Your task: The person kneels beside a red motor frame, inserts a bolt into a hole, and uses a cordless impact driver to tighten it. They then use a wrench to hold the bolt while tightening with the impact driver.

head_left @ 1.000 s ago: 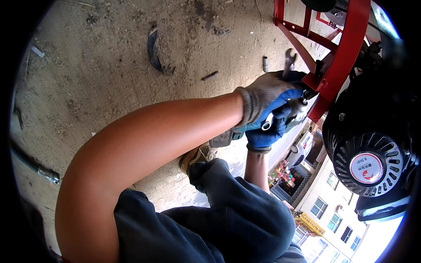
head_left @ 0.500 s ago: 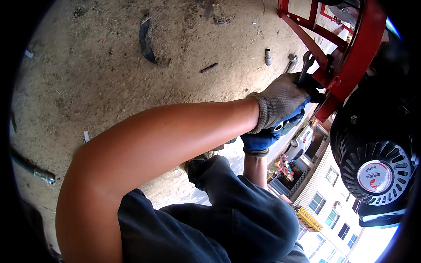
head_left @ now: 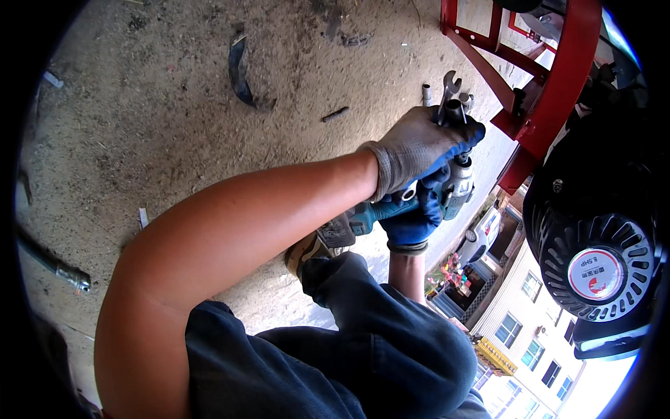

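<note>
My left hand (head_left: 422, 143), in a grey knit glove with a blue palm, is closed around a combination wrench (head_left: 449, 87). The wrench's open jaw sticks out past the fingers, and a ring end shows below the hand. A dark socket (head_left: 454, 110) also pokes out of this grip, in line with the nose of a teal cordless impact wrench (head_left: 457, 187). Whether the socket sits on the tool's drive is hidden by the fingers. My right hand (head_left: 415, 227), in a blue glove, wraps the impact wrench's handle below the left hand. Both hands are apart from the red metal frame (head_left: 551, 105).
A black engine with a round slotted cover (head_left: 597, 276) stands at the right, beside the frame. On the dirt ground lie a loose socket (head_left: 426, 94), a hammer (head_left: 466, 102), a dark rod (head_left: 335, 114), a black strip (head_left: 239, 70) and a hose end (head_left: 77, 278).
Both hands have drawn back leftward from the red frame, carrying the wrench and impact wrench. The socket and more of the impact wrench's body now show.
</note>
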The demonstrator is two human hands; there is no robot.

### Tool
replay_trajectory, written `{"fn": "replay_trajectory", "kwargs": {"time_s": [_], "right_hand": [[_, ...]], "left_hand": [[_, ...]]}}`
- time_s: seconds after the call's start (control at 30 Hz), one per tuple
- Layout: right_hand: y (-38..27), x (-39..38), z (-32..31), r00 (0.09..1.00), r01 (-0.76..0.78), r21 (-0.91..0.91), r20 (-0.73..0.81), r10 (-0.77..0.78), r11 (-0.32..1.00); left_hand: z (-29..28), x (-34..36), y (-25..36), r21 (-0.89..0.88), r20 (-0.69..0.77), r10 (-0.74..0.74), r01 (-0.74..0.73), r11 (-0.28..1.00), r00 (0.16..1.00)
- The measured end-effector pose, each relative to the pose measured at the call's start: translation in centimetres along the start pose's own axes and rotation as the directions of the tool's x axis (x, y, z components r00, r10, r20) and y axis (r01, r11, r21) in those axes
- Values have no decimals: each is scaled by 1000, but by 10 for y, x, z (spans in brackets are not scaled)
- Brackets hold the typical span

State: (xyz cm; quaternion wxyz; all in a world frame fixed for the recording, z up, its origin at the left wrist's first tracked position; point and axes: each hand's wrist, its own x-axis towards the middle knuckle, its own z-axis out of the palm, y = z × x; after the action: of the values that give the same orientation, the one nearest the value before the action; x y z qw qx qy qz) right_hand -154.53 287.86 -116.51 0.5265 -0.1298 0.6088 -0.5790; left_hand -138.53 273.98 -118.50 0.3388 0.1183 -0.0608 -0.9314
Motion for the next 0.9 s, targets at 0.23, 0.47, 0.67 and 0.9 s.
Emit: {"fn": "replay_trajectory", "kwargs": {"time_s": [0.23,0.47,0.67,0.9], "right_hand": [[-1,-10,25,940,-129,-70,308,145,989],[-6,-13,42,935,-307,107,217,280,946],[-5,-14,42,898,-417,248,259,355,874],[-1,-12,45,923,-343,164,241,299,925]], "left_hand": [[-27,18,-3,-94,156,-84,99,991,984],[-48,24,14,-6,221,-24,26,1000,975],[-59,22,10,31,225,-44,38,999,973],[-65,23,8,35,184,1,-8,999,983]]}}
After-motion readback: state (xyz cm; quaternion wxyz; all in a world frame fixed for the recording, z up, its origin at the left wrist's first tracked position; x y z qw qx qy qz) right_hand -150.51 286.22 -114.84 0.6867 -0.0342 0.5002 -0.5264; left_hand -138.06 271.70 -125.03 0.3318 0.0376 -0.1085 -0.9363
